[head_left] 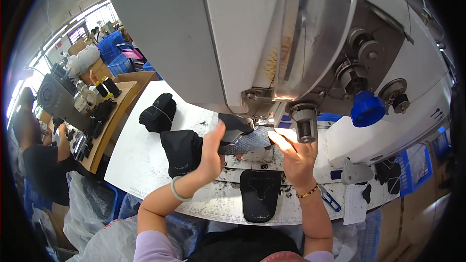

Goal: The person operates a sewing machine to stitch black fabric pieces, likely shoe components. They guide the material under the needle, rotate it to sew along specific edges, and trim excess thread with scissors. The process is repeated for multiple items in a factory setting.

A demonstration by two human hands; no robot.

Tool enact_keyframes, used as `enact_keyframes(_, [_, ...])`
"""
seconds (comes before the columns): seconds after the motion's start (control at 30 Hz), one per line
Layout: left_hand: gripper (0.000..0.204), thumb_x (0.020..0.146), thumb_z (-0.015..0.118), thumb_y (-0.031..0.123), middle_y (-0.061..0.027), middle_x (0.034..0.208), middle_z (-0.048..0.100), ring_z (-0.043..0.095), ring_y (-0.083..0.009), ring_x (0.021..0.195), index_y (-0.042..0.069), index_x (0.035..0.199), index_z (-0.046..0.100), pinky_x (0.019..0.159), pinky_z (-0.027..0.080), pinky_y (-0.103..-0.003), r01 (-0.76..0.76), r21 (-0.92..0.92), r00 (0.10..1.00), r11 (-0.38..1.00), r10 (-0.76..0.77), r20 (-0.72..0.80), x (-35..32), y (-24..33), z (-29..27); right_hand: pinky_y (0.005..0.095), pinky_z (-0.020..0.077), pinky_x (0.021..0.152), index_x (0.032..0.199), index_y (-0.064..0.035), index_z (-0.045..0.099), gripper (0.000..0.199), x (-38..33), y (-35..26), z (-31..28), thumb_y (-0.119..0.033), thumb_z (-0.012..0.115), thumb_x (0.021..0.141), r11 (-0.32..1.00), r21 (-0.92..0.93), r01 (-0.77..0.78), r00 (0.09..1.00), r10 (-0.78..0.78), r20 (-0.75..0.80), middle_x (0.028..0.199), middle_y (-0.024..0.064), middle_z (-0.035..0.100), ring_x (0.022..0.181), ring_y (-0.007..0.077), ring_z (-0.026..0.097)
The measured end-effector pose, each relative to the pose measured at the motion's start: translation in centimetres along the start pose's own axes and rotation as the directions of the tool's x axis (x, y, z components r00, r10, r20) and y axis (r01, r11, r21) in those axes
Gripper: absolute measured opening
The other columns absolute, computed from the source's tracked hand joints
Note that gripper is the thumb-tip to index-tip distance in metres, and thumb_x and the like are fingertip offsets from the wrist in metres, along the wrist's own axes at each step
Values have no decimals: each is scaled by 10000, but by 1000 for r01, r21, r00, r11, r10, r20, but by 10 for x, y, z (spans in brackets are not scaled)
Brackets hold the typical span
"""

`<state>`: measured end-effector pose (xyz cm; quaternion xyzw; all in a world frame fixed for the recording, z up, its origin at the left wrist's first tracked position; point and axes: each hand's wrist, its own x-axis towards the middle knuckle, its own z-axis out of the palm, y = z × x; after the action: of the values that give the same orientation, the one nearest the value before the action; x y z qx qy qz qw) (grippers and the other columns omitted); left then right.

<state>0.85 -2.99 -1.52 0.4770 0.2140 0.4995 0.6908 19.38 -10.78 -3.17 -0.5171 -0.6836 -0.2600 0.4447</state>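
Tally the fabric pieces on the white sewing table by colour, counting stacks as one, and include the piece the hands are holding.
Black pieces or stacks: 3: stack, stack, shaped piece
Grey textured piece: 1, held by left hand and right hand under the sewing machine
Total: 4

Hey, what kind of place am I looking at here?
Most likely a sewing workshop or factory floor. A large industrial sewing machine fills the view, both hands guide a grey fabric piece under it, cut black pieces lie stacked on the white table, and blue crates stand behind.
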Motion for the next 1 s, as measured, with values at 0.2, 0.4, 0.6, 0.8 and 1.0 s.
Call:
enact_keyframes(0.2, [294,843,597,115,-121,1021,623,613,-161,918,-39,1089,549,805,498,-255,286,63,940,956,-293,176,41,16,-16,321,439,765,981,-114,705,306,-2,6,5,45,577,753,995,89,-43,999,45,-22,1003,59,660,814,208,576])
enact_keyframes(0.4, [252,825,613,46,-87,995,618,602,-137,900,-4,1067,565,830,484,-260,152,64,977,986,-160,143,33,3,-17,331,445,742,1000,-79,670,322,-6,7,5,79,578,735,996,83,20,999,-16,-45,1029,75,627,831,216,582])
enact_keyframes(0.6, [122,840,615,80,-17,852,629,562,-87,783,-9,923,626,715,453,-236,-64,149,989,987,44,140,14,-1,-2,322,399,626,976,-111,669,310,-6,1,12,26,629,700,988,58,146,979,-136,-154,927,30,511,723,187,509])
enact_keyframes(0.8, [95,855,600,63,-20,817,622,546,-86,737,-26,875,625,678,447,-235,-189,224,982,956,183,45,4,-4,11,320,415,584,1023,-137,684,355,-10,-5,16,0,614,702,981,82,174,981,-166,-99,859,16,450,675,173,475])
enact_keyframes(1.0, [98,865,601,74,-28,848,629,556,-95,759,-21,875,623,699,458,-248,-305,336,944,891,331,-21,-6,-10,25,316,456,653,1011,-86,642,339,-10,0,13,73,586,717,977,178,121,992,-111,-67,1021,80,582,753,202,567])
